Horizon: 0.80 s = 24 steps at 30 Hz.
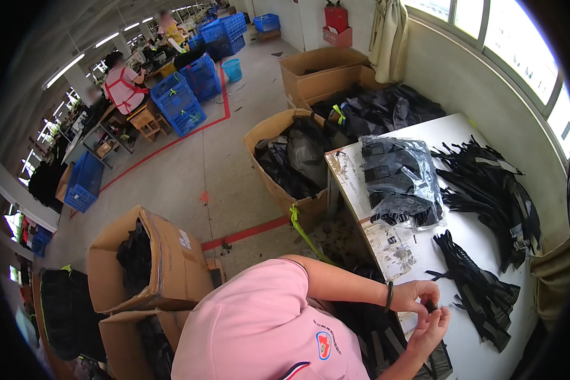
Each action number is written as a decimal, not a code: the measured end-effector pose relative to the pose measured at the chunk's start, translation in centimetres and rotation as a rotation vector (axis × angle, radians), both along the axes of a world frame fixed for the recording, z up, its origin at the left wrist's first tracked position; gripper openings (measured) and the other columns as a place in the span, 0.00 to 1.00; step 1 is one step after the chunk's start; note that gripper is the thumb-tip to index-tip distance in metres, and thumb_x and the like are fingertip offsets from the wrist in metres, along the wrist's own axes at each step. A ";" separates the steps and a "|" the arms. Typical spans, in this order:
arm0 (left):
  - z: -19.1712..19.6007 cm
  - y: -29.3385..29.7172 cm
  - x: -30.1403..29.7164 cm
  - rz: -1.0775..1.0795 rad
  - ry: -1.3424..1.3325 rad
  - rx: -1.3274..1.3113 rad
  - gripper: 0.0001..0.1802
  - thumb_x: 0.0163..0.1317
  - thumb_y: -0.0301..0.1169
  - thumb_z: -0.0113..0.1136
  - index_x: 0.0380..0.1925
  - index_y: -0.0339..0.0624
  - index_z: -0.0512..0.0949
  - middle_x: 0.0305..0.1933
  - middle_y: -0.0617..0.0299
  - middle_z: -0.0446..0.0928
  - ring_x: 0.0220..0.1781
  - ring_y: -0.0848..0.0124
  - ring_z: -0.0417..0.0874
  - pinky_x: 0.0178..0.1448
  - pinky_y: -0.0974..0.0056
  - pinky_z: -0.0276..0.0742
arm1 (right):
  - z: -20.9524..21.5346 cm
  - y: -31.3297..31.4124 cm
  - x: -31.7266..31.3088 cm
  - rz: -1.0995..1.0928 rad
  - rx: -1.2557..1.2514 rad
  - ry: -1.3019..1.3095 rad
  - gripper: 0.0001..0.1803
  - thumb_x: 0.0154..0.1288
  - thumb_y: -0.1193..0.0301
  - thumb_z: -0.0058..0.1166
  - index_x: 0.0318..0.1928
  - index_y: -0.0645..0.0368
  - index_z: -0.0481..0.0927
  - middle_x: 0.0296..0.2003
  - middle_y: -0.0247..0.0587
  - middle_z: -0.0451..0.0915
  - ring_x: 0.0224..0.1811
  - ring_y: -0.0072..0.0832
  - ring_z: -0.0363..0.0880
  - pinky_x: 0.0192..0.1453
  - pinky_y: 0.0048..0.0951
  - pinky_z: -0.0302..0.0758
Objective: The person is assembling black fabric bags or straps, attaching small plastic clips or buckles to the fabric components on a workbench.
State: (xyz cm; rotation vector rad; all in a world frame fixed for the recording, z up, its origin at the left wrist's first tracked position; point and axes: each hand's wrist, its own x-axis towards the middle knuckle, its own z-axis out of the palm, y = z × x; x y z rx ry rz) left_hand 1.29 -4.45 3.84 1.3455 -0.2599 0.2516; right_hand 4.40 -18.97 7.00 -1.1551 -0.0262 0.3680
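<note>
Over the near edge of the white table (pixel 402 253), my left hand (pixel 418 295), with a dark bracelet on its wrist, and my right hand (pixel 428 330) meet. Their fingers are pinched around a small black piece (pixel 431 306), mostly covered by the fingertips, so its kind is not clear. Black strips with grey sections (pixel 386 345) lie below my hands, partly behind my arms. Just right of my hands a bundle of black straps (pixel 478 294) rests on the tabletop. Farther back is a clear plastic bag of black goods (pixel 402 180).
A larger heap of black straps (pixel 494 196) lies by the wall. Cardboard boxes (pixel 259 142) with black material stand beyond the table, and more boxes (pixel 180 256) at my left. Blue crates (pixel 177 104) and a seated person (pixel 121 85) are farther off.
</note>
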 end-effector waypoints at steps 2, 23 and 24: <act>-0.2 0.3 0.2 0.031 -0.082 0.089 0.13 0.47 0.23 0.67 0.32 0.42 0.75 0.37 0.63 0.70 0.36 0.71 0.72 0.43 0.68 0.70 | 1.5 0.1 -0.1 0.086 0.101 0.097 0.12 0.70 0.71 0.49 0.48 0.66 0.68 0.35 0.34 0.71 0.34 0.22 0.74 0.40 0.23 0.76; -1.1 2.2 -5.5 -0.141 0.685 -0.647 0.12 0.58 0.25 0.63 0.36 0.42 0.68 0.31 0.63 0.74 0.27 0.72 0.81 0.33 0.68 0.78 | -5.7 -11.2 5.1 0.504 -0.965 -0.480 0.06 0.60 0.75 0.56 0.33 0.64 0.75 0.24 0.34 0.74 0.25 0.20 0.69 0.31 0.22 0.68; -2.2 2.7 -5.8 -0.101 0.755 -0.585 0.13 0.58 0.27 0.64 0.35 0.42 0.68 0.31 0.63 0.74 0.27 0.71 0.82 0.33 0.68 0.79 | -7.5 -13.4 4.7 0.549 -0.983 -0.478 0.06 0.57 0.76 0.58 0.32 0.65 0.75 0.23 0.35 0.75 0.25 0.21 0.71 0.31 0.23 0.69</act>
